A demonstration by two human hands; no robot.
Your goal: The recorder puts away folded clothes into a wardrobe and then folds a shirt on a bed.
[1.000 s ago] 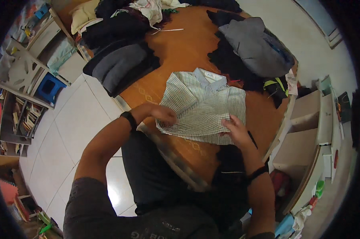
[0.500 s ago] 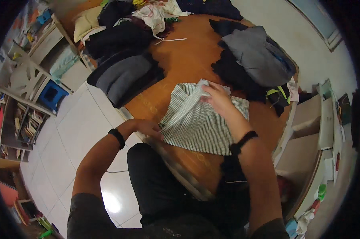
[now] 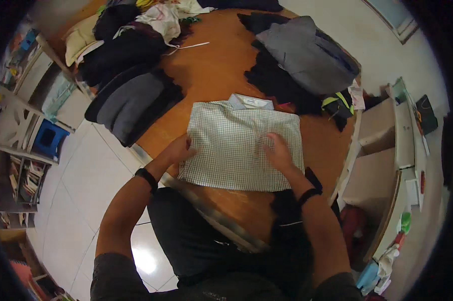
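Observation:
A folded checked shirt (image 3: 231, 150), pale with a dark grid, lies as a flat rectangle on the orange-brown surface in front of me. Its collar (image 3: 252, 102) sticks up at the far side. At the shirt's left edge rests my left hand (image 3: 180, 149), its thumb apart from the fingers, which partly lie over the cloth. My right hand (image 3: 278, 152) is on the right half of the shirt, slightly blurred, with thumb and fingers apart. Neither hand visibly lifts any cloth.
Dark folded clothes (image 3: 136, 100) are stacked at the left. Another pile with a grey garment (image 3: 309, 55) on top lies at the far right. Loose clothes (image 3: 159, 20) are heaped at the back. A blue stool (image 3: 50, 139) stands by the left shelves.
The right hand has let go of the collar side and come nearer onto the shirt. The slanted upper fold now lies flat, squaring the shirt. My left hand has risen along its left edge.

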